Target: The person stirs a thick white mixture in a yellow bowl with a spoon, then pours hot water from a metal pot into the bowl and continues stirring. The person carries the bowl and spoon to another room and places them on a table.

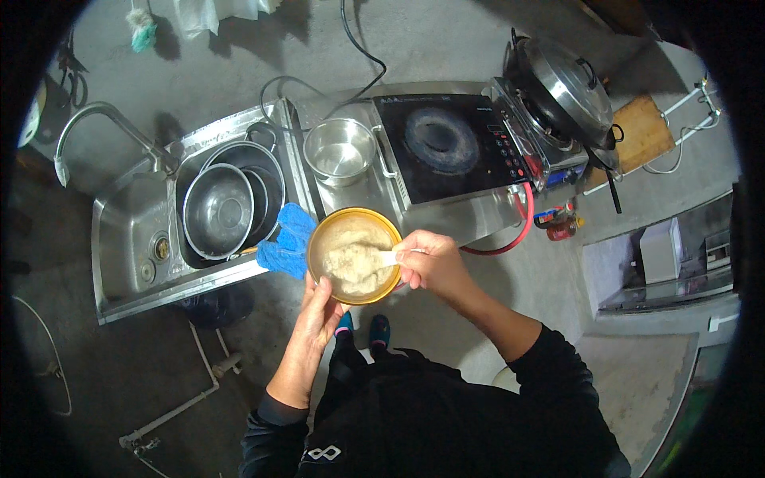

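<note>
A bowl with a yellow rim [354, 210] is held up in front of my body, near the counter's front edge. My left hand [321, 308] grips its lower left side, with the thumb up against the rim. Inside lies a pale, lumpy dough-like mixture [352, 263]. My right hand [433, 263] pinches the handle of a white utensil [388, 258] whose far end reaches into the mixture. The utensil's tip is buried, so its shape cannot be told.
A blue cloth [288, 239] hangs over the edge of the steel sink [128, 221], where metal basins [218, 209] are stacked. A steel pot [339, 149] stands beside the induction cooktop [442, 143]. Farther right, a lidded wok [559, 83] sits on a gas stove [553, 158] with a red hose [529, 215].
</note>
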A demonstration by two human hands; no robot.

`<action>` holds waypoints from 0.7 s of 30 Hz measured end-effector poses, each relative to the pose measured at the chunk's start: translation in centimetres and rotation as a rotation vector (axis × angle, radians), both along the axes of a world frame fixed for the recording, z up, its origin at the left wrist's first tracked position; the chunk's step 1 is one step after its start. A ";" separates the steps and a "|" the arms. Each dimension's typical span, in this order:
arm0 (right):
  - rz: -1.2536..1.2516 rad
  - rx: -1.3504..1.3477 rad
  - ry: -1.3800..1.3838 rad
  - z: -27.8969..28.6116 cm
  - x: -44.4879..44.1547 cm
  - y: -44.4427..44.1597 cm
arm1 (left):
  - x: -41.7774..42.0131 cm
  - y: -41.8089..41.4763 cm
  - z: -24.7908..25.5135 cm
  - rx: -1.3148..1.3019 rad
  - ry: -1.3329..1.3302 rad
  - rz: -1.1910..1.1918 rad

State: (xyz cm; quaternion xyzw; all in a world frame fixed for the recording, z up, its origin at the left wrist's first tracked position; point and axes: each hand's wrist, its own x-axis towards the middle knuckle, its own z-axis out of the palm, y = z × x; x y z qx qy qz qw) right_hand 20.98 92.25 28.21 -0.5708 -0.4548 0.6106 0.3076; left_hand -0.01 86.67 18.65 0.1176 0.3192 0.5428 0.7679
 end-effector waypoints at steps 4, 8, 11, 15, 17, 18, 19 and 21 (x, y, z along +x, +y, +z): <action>0.227 1.134 -0.518 0.4 0.3 0.4 | 0.1 -0.1 -0.6 -0.030 -0.019 -0.028; 0.350 1.341 -0.744 1.5 0.2 1.6 | 0.2 0.0 -0.7 -0.016 -0.030 -0.052; 0.476 1.392 -0.840 1.4 0.3 2.0 | 0.2 0.2 -0.6 -0.002 -0.024 -0.043; 0.450 1.259 -0.823 -0.7 0.8 1.5 | 0.2 0.7 0.0 0.005 -0.002 -0.006; 0.373 1.019 -0.669 -1.6 0.8 0.8 | 0.3 1.0 0.5 -0.004 0.018 0.011; 0.325 0.833 -0.549 -1.9 0.7 0.6 | 0.4 1.1 0.8 -0.011 0.030 0.015; 0.276 0.647 -0.429 -2.0 0.6 0.5 | 0.4 1.1 0.9 -0.011 0.032 0.016; 0.177 0.135 -0.165 -2.0 0.4 1.0 | 0.4 1.2 0.6 -0.001 0.026 0.017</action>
